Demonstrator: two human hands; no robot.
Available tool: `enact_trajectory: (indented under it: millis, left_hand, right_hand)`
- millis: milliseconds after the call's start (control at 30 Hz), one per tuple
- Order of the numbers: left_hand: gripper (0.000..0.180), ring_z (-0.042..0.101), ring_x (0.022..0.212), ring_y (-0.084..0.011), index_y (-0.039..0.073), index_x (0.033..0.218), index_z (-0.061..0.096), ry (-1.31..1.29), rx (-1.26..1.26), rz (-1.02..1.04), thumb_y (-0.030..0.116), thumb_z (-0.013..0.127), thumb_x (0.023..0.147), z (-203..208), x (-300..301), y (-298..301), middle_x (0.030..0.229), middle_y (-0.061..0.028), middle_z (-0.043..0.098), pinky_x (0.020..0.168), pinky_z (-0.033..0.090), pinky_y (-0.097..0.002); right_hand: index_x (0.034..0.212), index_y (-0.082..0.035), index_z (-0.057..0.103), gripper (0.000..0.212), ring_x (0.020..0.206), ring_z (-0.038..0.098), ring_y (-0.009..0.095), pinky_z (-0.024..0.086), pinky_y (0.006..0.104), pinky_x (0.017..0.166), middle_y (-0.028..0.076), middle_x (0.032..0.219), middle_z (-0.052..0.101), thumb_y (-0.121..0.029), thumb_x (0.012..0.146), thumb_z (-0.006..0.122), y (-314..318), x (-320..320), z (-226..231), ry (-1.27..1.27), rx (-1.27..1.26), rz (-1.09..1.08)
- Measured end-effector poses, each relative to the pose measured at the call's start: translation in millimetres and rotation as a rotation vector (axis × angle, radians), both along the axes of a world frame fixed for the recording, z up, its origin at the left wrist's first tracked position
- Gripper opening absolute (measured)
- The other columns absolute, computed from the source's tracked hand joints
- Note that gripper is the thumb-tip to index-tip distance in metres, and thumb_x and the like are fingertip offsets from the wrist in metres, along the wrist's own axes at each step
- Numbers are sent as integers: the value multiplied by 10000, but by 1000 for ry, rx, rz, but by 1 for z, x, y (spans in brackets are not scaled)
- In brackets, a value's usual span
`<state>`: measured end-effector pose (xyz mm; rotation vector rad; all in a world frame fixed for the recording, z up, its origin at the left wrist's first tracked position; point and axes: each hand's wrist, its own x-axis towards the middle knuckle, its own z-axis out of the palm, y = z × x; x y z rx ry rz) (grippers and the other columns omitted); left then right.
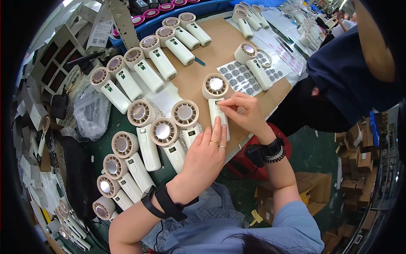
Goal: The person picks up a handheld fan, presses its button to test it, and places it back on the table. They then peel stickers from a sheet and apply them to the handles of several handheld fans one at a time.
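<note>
A white handheld fan with a beige round head lies on the brown board in front of me. My left hand lies across its handle, fingers stretched out, one fingertip touching near the middle. The fingers of my right hand are pinched together at a small dark window in the handle's upper part. Whatever is between those fingertips is too small to make out. Beyond my right hand, a sheet of grey squarish stickers lies under another fan with a wrist loop.
Several similar fans stand in a row along the far left, green parts showing in some handles. More fans crowd the near left beside a clear plastic bag. A person in dark clothing is at the right. Cardboard boxes sit below.
</note>
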<state>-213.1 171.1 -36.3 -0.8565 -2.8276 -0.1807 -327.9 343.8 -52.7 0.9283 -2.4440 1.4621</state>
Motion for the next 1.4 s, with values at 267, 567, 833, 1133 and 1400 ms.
enact_trajectory:
  millis: [267, 567, 833, 1133, 1400]
  left_hand:
    - [763, 472, 1235, -300, -89, 1372, 421, -36, -20, 0, 289, 706, 773, 2, -1, 0, 1464, -253, 366, 1032, 380, -369]
    - [700, 431, 1299, -301, -64, 1344, 461, -46, 17, 38, 334, 674, 809, 11, -15, -6, 1456, -218, 404, 1057, 329, -424]
    - [677, 416, 1325, -291, -48, 1339, 466, -35, -36, 13, 341, 656, 818, 11, -22, -7, 1447, -197, 426, 1059, 333, -414]
    - [648, 414, 1329, -291, -48, 1319, 477, -30, -95, -18, 326, 648, 818, 15, -25, -8, 1432, -195, 443, 1067, 334, -408]
    - [659, 416, 1324, -314, -53, 1326, 462, -11, -39, 0, 312, 655, 813, 12, -22, -7, 1424, -216, 441, 1066, 344, -408]
  right_hand:
    - [930, -33, 735, 128, 639, 599, 134, 476, 256, 566, 56, 765, 631, -40, 802, 725, -2, 2, -1, 123, 17, -9]
    - [994, -33, 731, 235, 649, 586, 194, 482, 298, 579, 77, 749, 619, -1, 764, 702, 3, 2, -4, 341, 102, 51]
    - [1038, -39, 726, 276, 640, 584, 193, 477, 297, 575, 79, 745, 616, 0, 767, 695, 5, 2, -7, 334, 85, 47]
    - [1049, -61, 709, 221, 590, 570, 114, 474, 255, 553, 35, 725, 623, -39, 832, 675, 1, 8, -8, 12, -65, 11]
    - [1069, -21, 596, 156, 633, 527, 4, 424, 171, 554, -38, 770, 595, -21, 913, 606, -1, 2, -18, -410, -220, 48]
